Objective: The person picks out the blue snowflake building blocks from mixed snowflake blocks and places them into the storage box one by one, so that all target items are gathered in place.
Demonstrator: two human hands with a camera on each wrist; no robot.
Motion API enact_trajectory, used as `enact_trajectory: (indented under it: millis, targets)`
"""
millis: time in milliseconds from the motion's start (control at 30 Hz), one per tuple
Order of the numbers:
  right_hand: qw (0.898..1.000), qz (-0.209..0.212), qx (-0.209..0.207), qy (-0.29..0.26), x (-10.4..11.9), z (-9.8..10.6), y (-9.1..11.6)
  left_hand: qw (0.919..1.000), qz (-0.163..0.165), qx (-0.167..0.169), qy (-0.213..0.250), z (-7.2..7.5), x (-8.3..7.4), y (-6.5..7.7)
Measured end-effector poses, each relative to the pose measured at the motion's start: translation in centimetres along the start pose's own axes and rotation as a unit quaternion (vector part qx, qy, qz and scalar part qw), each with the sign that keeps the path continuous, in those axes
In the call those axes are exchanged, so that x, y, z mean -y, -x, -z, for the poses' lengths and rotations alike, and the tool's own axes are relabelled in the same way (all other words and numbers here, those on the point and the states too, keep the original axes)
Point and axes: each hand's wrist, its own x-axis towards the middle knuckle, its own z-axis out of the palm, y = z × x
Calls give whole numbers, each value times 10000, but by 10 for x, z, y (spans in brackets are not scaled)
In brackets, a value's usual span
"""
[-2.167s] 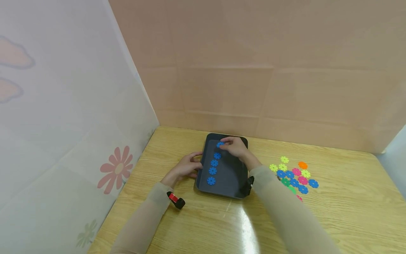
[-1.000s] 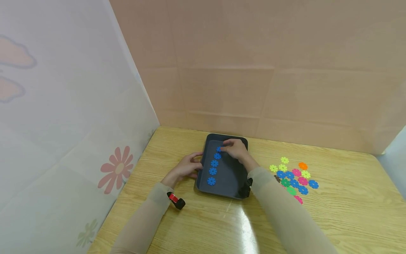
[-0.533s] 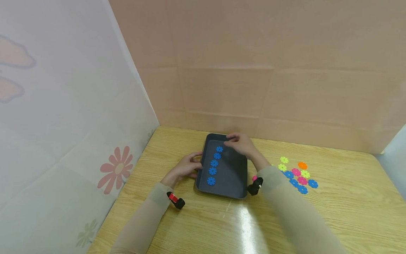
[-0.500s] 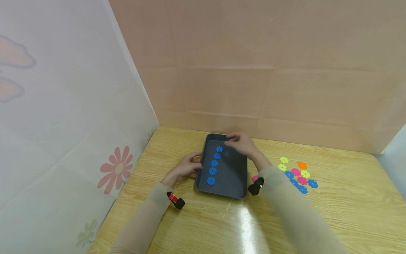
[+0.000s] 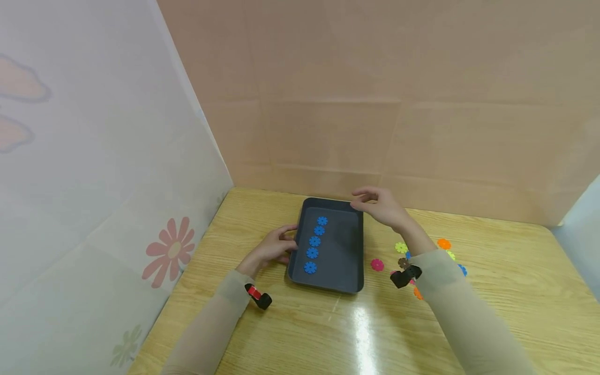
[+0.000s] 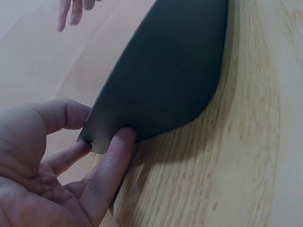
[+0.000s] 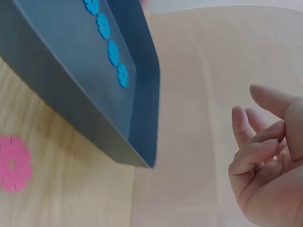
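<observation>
My left hand (image 5: 272, 245) holds the left side of a dark grey tray (image 5: 342, 250); in the left wrist view its thumb and fingers grip the tray's edge (image 6: 156, 71). Inside, several blue notched plastic discs, like snowflake building discs (image 5: 314, 241), lie in a row along the left side. My right hand (image 5: 384, 211) hovers past the tray's far right corner, fingers loosely bent. In the right wrist view that hand (image 7: 270, 165) holds nothing, apart from the tray wall (image 7: 71, 104).
A pink disc (image 5: 377, 265) lies on the wooden table (image 5: 300, 328) just right of the tray. Farther right, yellow (image 5: 400, 247), orange (image 5: 444, 244), brown and blue discs lie scattered, partly hidden by my right forearm. A papered wall (image 5: 328, 130) stands behind the table.
My right hand slid the farthest blue disc nearer the others in the row, let go of it, and moved off to the right over the tray's edge. My left hand stayed put.
</observation>
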Motion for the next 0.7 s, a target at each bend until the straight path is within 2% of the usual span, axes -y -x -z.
enact_trajectory:
  millis: [167,367,700]
  targets:
    - [9999,-41,-35,129,-1,20,16,10000,-17,-38,-44,0,2,-2]
    - [9993,-159,-47,347,-14,40,37,10000,-2,-48,-52,-1,2,-2]
    - [9962,-394,38,777,-37,58,68,10000,38,-55,-35,1,0,0]
